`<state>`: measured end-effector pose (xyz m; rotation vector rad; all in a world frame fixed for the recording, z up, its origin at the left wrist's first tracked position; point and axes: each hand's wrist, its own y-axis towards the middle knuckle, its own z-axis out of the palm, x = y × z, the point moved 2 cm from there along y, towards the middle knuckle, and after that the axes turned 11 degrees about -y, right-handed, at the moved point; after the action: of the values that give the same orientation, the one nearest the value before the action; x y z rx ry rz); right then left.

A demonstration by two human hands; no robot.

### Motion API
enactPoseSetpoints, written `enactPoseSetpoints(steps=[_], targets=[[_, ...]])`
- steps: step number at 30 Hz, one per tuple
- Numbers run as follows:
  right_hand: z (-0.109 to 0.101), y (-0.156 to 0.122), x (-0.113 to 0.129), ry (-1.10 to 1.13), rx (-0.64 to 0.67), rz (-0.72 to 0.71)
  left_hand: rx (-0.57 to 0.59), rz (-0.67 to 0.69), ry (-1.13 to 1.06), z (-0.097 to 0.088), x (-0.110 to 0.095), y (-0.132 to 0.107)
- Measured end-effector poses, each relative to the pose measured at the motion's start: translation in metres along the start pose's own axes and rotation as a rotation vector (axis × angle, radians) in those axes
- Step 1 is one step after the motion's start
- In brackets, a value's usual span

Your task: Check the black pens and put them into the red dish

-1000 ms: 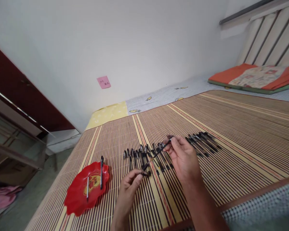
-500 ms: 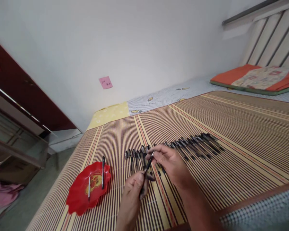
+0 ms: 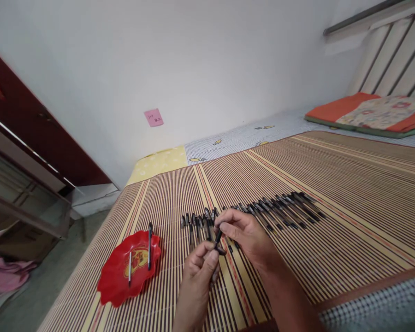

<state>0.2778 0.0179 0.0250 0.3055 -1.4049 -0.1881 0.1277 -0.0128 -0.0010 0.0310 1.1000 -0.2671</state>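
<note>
My left hand [image 3: 199, 272] is closed round the lower part of a black pen [image 3: 219, 236]. Thumb and fingers of my right hand [image 3: 244, 233] pinch the pen's upper end, so that end is covered. The pen slants between both hands, above the mat. Behind and beside my hands lies a long row of black pens [image 3: 287, 210], partly hidden by my right hand. At the row's left end are several short black pen caps [image 3: 186, 220].
To the left sits a red scalloped plate [image 3: 109, 279], holding a thin white refill [image 3: 130, 269] and a capped black pen [image 3: 150, 246]. A striped bamboo mat [image 3: 332, 184] covers the bed. A folded orange cloth [image 3: 352, 108] lies at the back right, by the wall.
My left hand has moved up and right along the pen, closer to my right hand. The silvery tip seen at my right fingertips is now covered. The view has shifted slightly.
</note>
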Motion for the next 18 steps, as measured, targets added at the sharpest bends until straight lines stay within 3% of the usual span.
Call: enactPoseSetpoints(steps=[5, 11, 18], targets=[[0.001, 0.005, -0.006, 0.033, -0.130, 0.048, -0.042, 0.026, 0.135, 0.004, 0.001, -0.001], [0.000, 0.002, -0.013, 0.161, -0.014, 0.095, -0.048, -0.053, -0.018, 0.010, 0.004, -0.003], [-0.003, 0.004, -0.012, 0.184, -0.103, 0.063, -0.070, -0.038, -0.031, 0.019, 0.002, -0.006]])
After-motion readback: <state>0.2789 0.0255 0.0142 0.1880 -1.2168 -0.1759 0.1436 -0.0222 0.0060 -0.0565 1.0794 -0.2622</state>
